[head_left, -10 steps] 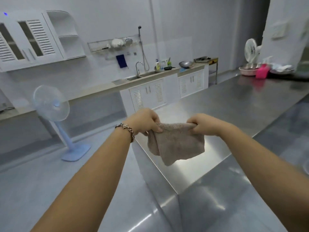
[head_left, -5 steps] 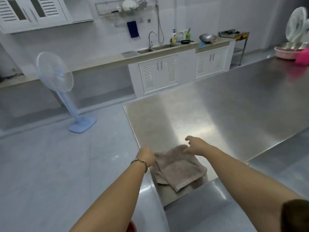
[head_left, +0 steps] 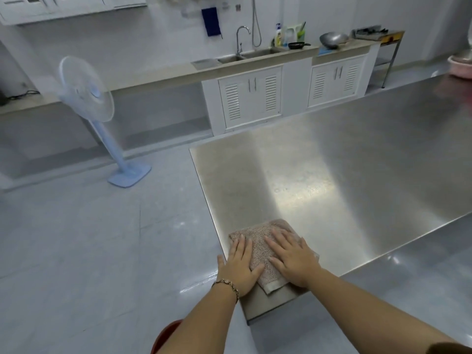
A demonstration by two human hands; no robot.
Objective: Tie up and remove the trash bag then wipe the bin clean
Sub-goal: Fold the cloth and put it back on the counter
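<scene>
Steel table point(head_left: 332, 175), near corner: left hand point(head_left: 238, 270) and right hand point(head_left: 292, 261) lie flat, fingers spread, on folded cloth point(head_left: 258, 245). Bin wiping looks finished.

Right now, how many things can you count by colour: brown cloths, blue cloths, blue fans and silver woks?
Brown cloth, flat on the steel table under both hands: 1
Blue cloth, hanging on the wall: 1
Blue fan, standing on the floor: 1
Silver wok, on the far counter: 1
Total: 4
</scene>
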